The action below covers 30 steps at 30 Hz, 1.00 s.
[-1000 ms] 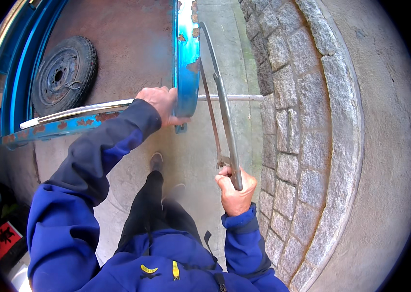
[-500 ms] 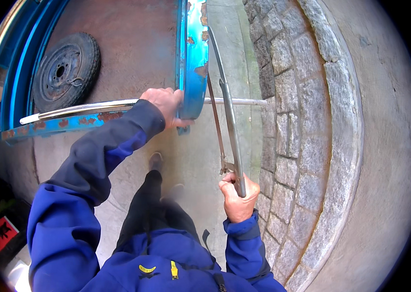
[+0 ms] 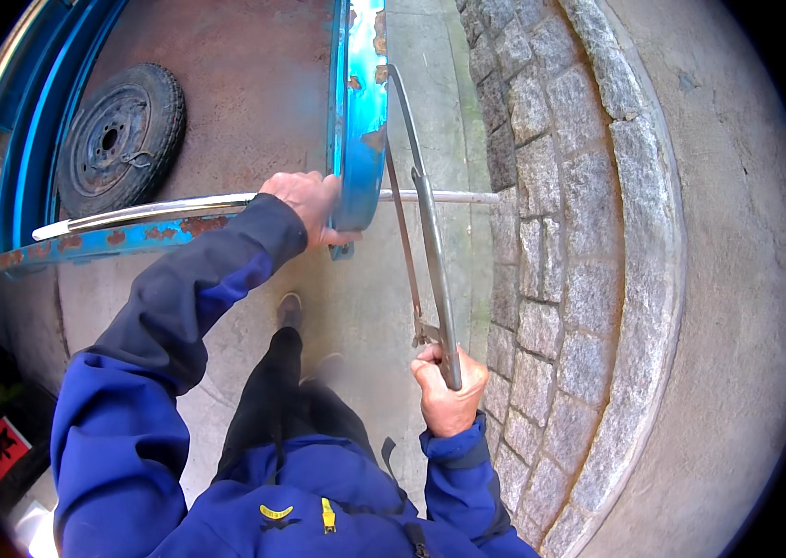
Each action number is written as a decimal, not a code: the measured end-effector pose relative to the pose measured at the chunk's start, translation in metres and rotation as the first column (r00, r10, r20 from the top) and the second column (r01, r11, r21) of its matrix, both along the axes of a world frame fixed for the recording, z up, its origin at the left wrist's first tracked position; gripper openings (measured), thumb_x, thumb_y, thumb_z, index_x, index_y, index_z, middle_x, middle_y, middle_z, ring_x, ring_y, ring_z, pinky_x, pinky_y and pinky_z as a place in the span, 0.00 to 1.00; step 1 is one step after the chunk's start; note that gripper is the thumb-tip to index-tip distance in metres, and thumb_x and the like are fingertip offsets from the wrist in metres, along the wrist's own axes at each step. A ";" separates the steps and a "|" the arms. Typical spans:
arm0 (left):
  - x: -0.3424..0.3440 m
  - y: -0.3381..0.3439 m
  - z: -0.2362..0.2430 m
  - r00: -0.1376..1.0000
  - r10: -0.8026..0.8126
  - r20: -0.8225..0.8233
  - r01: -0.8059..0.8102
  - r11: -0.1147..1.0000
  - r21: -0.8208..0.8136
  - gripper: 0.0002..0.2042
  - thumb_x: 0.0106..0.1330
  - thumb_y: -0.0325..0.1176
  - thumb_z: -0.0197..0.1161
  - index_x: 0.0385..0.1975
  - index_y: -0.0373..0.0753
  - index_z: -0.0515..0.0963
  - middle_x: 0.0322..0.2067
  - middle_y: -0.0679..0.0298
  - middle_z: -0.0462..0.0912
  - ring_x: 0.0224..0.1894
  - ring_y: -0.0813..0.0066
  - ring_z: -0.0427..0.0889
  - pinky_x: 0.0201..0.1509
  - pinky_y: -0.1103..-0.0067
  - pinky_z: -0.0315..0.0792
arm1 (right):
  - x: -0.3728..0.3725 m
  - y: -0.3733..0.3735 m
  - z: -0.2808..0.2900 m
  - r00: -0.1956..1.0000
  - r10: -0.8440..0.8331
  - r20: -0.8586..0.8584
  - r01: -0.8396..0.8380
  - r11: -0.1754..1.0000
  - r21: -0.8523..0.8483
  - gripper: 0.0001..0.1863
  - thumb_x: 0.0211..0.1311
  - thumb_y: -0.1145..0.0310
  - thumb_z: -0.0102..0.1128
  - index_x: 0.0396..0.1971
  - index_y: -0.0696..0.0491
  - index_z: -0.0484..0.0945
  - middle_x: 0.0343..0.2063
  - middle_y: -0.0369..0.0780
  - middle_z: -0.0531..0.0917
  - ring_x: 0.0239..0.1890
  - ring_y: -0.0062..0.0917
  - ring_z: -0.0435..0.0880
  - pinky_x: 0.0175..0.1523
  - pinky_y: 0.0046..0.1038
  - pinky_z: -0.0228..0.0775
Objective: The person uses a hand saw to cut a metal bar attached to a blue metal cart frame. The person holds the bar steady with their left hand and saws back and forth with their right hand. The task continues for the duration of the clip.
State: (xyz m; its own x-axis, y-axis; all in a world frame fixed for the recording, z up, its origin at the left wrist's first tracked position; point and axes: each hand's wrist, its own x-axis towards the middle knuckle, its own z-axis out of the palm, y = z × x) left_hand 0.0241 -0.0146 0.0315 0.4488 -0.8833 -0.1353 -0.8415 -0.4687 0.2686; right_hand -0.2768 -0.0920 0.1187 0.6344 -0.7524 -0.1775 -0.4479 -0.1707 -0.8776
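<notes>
My right hand [image 3: 452,392] is closed around the handle end of a hacksaw [image 3: 430,219], a long grey frame with a thin rusty blade. The blade crosses a silvery metal pipe [image 3: 453,196] just right of a blue metal side panel [image 3: 362,177]; I cannot tell whether it has cut in. My left hand [image 3: 307,206] is wrapped over the pipe at the panel's left side, its thumb reaching under the panel's near end. From there the pipe runs left along the rusty blue rim [image 3: 151,232] of a cargo bed and ends in a whitish tip.
A spare wheel with a black tyre [image 3: 123,139] lies in the cargo bed on its rusty floor [image 3: 244,93]. To the right runs a stone-block kerb wall [image 3: 588,270]. My feet stand on concrete; red printed paper [image 3: 0,451] is at lower left.
The hacksaw and my right hand have shifted a little nearer to me. My left hand stays on the pipe, and the whole view has moved slightly.
</notes>
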 end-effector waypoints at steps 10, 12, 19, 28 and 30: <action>-0.002 -0.002 0.005 1.000 -0.008 -0.001 0.008 0.999 0.034 0.31 0.54 0.66 0.70 0.44 0.44 0.84 0.38 0.52 0.85 0.40 0.52 0.86 0.42 0.64 0.81 | 0.035 -0.014 -0.014 0.998 0.008 0.063 -0.009 1.000 0.011 0.02 0.52 0.77 0.64 0.26 0.59 0.80 0.16 0.38 0.77 0.20 0.16 0.75 0.27 0.25 0.67; 0.001 0.001 0.004 1.000 -0.001 0.003 0.001 0.999 0.043 0.31 0.54 0.67 0.70 0.44 0.44 0.84 0.38 0.52 0.85 0.40 0.52 0.86 0.42 0.64 0.81 | 0.012 -0.001 -0.007 0.998 0.011 0.063 -0.009 0.999 -0.037 0.02 0.51 0.77 0.64 0.26 0.59 0.80 0.16 0.39 0.78 0.20 0.18 0.77 0.27 0.26 0.68; -0.002 -0.001 0.000 0.999 -0.010 0.038 0.009 1.000 0.019 0.32 0.54 0.68 0.69 0.44 0.44 0.84 0.36 0.52 0.84 0.40 0.52 0.86 0.41 0.64 0.80 | 0.024 -0.008 -0.010 0.999 0.005 0.051 -0.004 1.000 -0.018 0.02 0.52 0.76 0.63 0.25 0.59 0.80 0.16 0.37 0.77 0.20 0.17 0.76 0.27 0.25 0.68; 0.001 0.000 0.004 1.000 -0.001 0.020 0.000 0.999 0.040 0.32 0.54 0.68 0.69 0.43 0.43 0.83 0.34 0.52 0.85 0.38 0.52 0.86 0.40 0.63 0.80 | 0.010 -0.001 -0.007 0.998 0.008 0.056 -0.007 1.000 -0.024 0.02 0.53 0.76 0.64 0.26 0.58 0.80 0.16 0.37 0.78 0.20 0.17 0.76 0.27 0.25 0.68; -0.001 0.001 0.003 1.000 -0.002 0.007 0.002 1.000 0.025 0.32 0.54 0.68 0.69 0.42 0.43 0.83 0.34 0.52 0.84 0.38 0.51 0.86 0.40 0.63 0.80 | -0.014 0.011 0.001 1.000 0.023 0.005 -0.022 0.994 -0.105 0.02 0.53 0.77 0.64 0.26 0.59 0.80 0.16 0.38 0.78 0.21 0.17 0.77 0.27 0.25 0.69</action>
